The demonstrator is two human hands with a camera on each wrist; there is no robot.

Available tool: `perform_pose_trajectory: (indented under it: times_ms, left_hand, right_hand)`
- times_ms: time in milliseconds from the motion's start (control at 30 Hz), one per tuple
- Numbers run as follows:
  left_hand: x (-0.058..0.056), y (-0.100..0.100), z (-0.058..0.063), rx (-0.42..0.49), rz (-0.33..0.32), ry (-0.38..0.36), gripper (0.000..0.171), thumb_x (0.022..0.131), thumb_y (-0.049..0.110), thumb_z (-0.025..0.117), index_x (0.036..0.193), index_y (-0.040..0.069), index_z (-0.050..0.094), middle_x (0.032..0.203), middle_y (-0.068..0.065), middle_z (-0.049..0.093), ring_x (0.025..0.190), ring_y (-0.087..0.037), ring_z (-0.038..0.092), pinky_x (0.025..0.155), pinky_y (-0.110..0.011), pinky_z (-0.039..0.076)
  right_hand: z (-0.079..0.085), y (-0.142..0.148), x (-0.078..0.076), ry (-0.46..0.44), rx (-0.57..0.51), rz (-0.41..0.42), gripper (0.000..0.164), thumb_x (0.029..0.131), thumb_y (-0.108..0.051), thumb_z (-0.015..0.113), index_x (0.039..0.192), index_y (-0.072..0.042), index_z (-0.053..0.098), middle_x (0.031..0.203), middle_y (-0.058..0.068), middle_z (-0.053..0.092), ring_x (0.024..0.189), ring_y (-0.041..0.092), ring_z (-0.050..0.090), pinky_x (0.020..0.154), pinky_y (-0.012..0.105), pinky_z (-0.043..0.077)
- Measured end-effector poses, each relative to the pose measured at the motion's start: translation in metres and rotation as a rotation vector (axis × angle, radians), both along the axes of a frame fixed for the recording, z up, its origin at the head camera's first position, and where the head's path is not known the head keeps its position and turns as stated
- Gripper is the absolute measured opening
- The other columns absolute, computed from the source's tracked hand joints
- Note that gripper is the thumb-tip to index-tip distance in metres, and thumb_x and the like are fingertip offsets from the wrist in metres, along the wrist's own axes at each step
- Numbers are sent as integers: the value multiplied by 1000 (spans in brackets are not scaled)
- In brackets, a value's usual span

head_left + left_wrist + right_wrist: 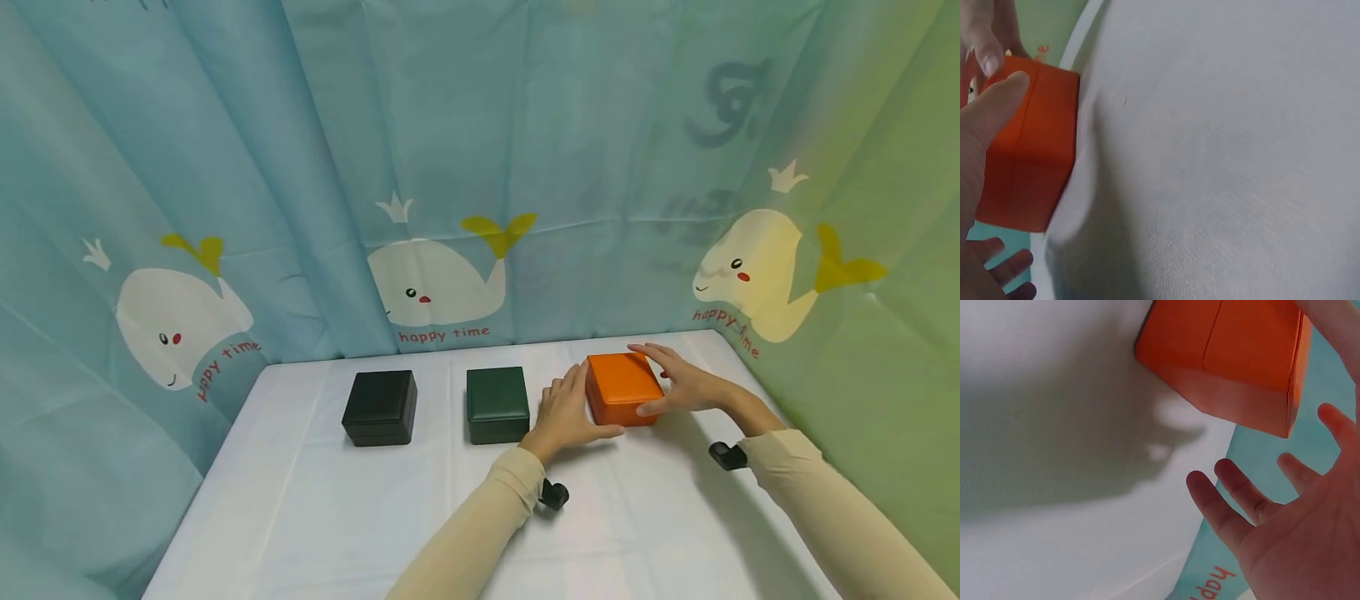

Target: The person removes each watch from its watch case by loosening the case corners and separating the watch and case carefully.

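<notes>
An orange box (622, 383) with a closed lid sits at the right end of a row on the white table. At its left side is my left hand (564, 418), fingers spread and thumb stretched out before the box's front. Across from it my right hand (688, 386) reaches to the box's right side, its index finger over the back edge and its thumb near the front right corner. In the right wrist view, the fingers of the right hand (1310, 519) are spread, several of them apart from the orange box (1247, 344). Whether any fingertip touches it I cannot tell.
A dark green box (498, 404) stands left of my left hand, and a black box (381, 407) farther left, both closed. Blue-green curtains (450, 167) printed with whales hang behind and beside the white table (337, 525). Dark wrist devices (555, 495) show at both cuffs.
</notes>
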State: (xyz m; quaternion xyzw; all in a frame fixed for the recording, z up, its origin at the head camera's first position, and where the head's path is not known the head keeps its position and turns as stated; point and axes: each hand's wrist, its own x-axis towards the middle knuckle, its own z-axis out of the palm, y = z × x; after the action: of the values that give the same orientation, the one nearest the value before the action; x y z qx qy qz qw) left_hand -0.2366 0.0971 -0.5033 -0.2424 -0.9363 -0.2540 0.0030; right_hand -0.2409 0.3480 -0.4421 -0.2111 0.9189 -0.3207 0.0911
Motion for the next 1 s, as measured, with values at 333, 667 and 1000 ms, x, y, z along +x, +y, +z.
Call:
perform_pose_trajectory:
  times_ms: [333,667,1000]
  left_hand:
    - [-11,2,-11,47,58,-65,124,70,70,84,164,16,25,163,2,36,122,-19,45,94,-31,36]
    - [-22,7,-15,71,67,-117,127,65,61,92,164,18,26,161,3,40,117,-16,45,91,-29,36]
    - [-27,10,-12,105,61,-161,124,64,54,95,162,18,30,155,1,47,120,-18,45,97,-30,38]
  right_hand:
    - [-1,-1,-5,-15,6,38,99,80,-26,89,155,2,30,154,29,35,133,47,38,103,67,42]
    - [1,-1,-6,-52,25,57,95,80,-19,88,154,2,32,154,29,36,133,47,39,104,67,40]
    - [0,1,-10,-67,67,64,96,82,-23,87,156,1,32,155,30,34,134,48,38,105,64,42]
